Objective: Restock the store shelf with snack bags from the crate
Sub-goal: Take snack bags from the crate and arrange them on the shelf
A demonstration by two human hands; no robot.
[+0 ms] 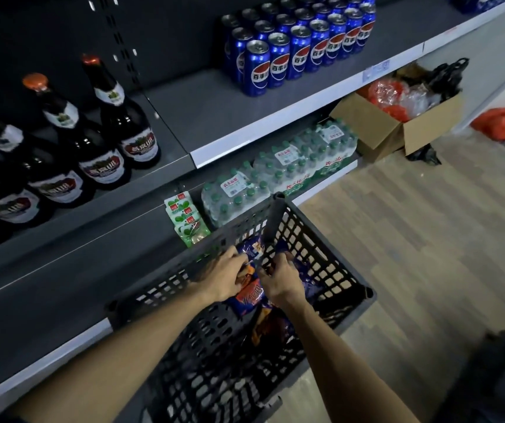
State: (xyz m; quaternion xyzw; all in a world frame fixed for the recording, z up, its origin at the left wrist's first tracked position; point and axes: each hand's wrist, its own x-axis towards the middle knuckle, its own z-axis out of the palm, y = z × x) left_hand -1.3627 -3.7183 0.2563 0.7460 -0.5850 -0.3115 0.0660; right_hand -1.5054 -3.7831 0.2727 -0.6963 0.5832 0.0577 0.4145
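A dark slatted plastic crate stands on the floor against the low shelf. Inside it lie several blue and orange snack bags. My left hand and my right hand both reach down into the crate. Each hand has its fingers closed on the snack bags near the top of the pile. On the low grey shelf just left of the crate stand several green and white snack bags in a row.
Shrink-wrapped packs of water bottles fill the bottom shelf to the right. Dark beer bottles and blue cola cans sit on higher shelves. An open cardboard box and a red bag lie on the wood floor.
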